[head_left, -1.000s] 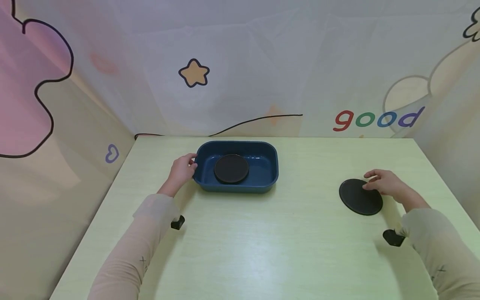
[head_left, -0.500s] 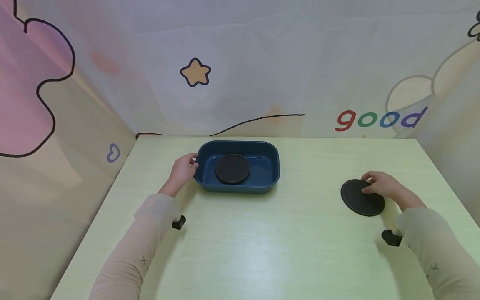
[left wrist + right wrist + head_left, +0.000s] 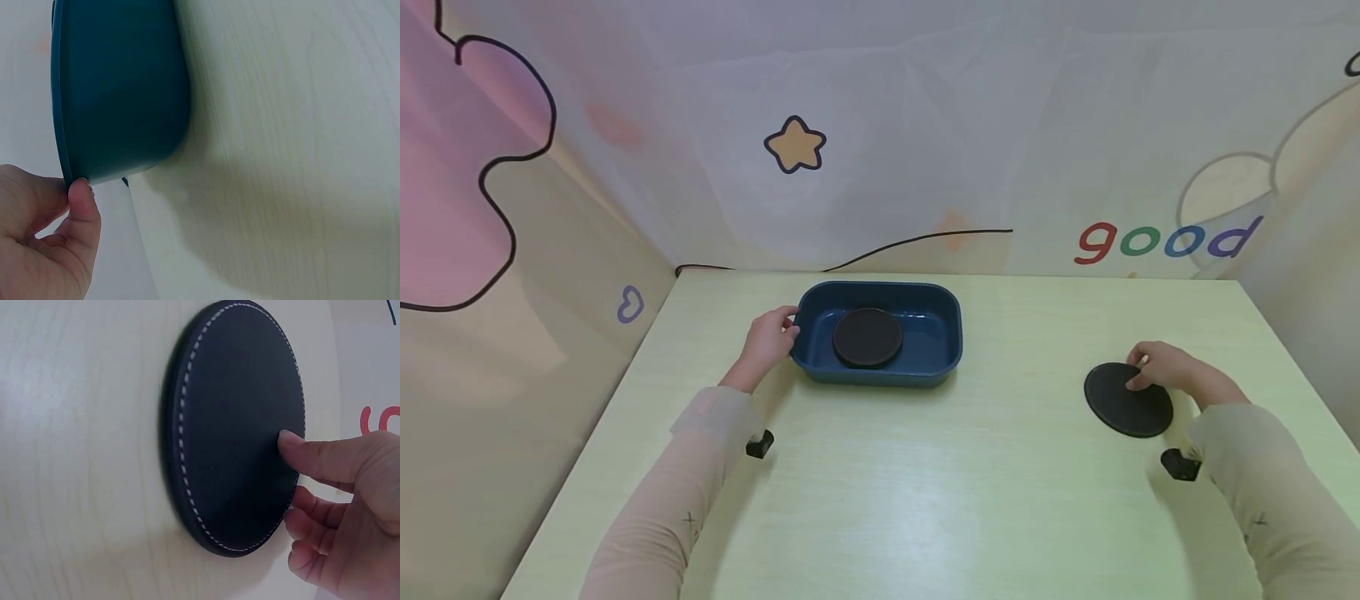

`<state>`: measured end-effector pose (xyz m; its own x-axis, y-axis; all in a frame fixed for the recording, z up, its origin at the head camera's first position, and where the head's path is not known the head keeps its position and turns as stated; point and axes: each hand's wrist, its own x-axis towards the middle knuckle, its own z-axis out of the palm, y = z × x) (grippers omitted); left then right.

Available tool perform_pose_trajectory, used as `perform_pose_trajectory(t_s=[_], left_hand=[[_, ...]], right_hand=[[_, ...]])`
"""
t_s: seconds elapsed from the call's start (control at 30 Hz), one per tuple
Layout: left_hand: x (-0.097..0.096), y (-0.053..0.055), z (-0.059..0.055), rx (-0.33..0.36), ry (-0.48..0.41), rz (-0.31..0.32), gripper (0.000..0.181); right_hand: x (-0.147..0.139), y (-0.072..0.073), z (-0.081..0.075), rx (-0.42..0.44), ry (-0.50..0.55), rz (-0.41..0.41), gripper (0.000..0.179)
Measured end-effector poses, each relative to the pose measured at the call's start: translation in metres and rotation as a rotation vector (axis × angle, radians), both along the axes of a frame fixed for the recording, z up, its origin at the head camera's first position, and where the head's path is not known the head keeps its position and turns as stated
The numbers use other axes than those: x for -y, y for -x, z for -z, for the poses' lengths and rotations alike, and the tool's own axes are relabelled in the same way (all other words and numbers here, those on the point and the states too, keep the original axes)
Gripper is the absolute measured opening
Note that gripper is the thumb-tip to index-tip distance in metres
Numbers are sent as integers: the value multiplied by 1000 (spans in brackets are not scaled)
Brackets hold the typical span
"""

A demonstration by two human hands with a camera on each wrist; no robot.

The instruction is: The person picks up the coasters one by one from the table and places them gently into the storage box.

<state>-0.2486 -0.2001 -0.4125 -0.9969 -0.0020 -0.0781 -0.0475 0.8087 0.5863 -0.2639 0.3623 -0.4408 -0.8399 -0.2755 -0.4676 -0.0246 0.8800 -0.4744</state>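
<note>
My left hand (image 3: 769, 340) pinches the left rim of a dark blue rectangular dish (image 3: 928, 337), with thumb and finger on the corner in the left wrist view. Inside the dish lies a round black coaster (image 3: 868, 337), left of its middle. Over on the right, my right hand (image 3: 1171, 369) pinches the far right edge of another round black coaster (image 3: 237, 419). Its thumb presses on the top face and the other fingers curl at the edge. White stitching runs round this coaster's border. Whether its near edge still touches the table cannot be told.
Both things are on a pale wood-grain table (image 3: 880, 483). A printed cloth backdrop (image 3: 910, 125) rises along the back edge and down both sides. A small black wrist mount (image 3: 1180, 465) hangs under the right cuff, with another (image 3: 760, 444) under the left.
The right hand's thumb and fingers have closed on the coaster's edge, and that coaster has shifted slightly nearer. The left hand keeps its hold on the dish. The head view has swung slightly left.
</note>
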Motion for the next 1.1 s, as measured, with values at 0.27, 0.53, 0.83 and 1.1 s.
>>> perform_pose_trajectory(t_s=[0.27,0.53,0.83,1.1], left_hand=[[-1,0,0,8,1,2,38],[0,0,0,23,6,0,38],[0,0,0,13,13,-4,38],[2,1,2,-18,28,18,37]], right_hand=[[8,-8,-10,103,-39,52,46],[13,-14,-19,95,-15,47,44],[16,-15,-27,89,60,40,31],[18,-17,-38,175,163,36,27]])
